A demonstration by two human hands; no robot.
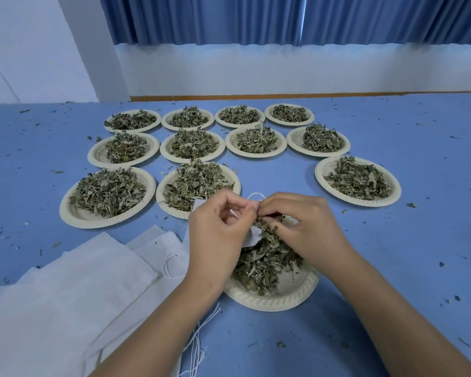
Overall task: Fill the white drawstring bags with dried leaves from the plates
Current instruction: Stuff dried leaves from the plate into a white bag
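Left hand (215,229) fingers pinch one bag (252,238); right hand (302,227) fingers clutch leaves (267,257); twelve plates (269,302).

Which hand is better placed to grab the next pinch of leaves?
Probably the right hand: it rests on the dried leaves of the nearest plate, pinching some. The left hand is busy holding the white bag.
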